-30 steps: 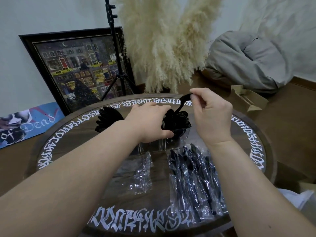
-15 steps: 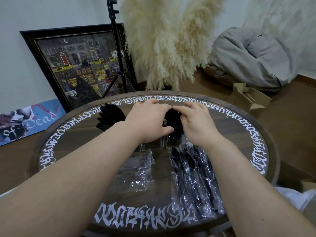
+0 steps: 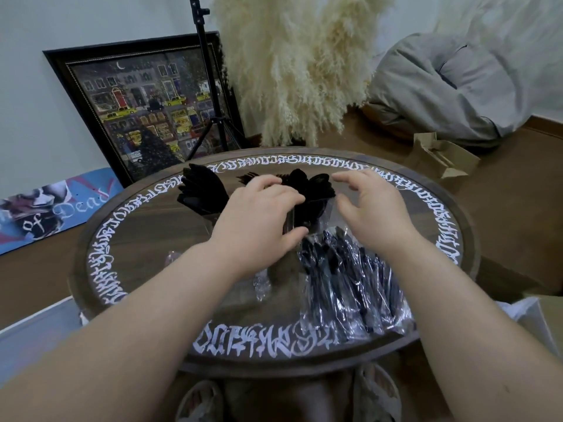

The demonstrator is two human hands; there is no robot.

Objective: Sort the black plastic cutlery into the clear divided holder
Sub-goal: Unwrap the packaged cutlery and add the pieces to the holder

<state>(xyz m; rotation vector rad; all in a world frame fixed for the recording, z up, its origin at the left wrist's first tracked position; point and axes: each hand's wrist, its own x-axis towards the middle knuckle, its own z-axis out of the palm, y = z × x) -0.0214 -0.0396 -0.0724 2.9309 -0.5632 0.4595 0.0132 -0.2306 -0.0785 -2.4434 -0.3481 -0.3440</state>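
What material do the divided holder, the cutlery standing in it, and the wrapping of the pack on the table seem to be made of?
Holder: probably clear hard plastic or acrylic; the table shows through its wall. Cutlery: looks like black plastic with a dull finish, no metallic shine. Pack wrapping: thin clear film, judging by its wrinkles and bright glints.

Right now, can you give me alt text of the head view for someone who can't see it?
A person's left hand grips the clear divided holder of black cutlery on a round lettered table, while the right hand hovers open beside it. Wrapped black cutlery lies nearer the person, under the right forearm.
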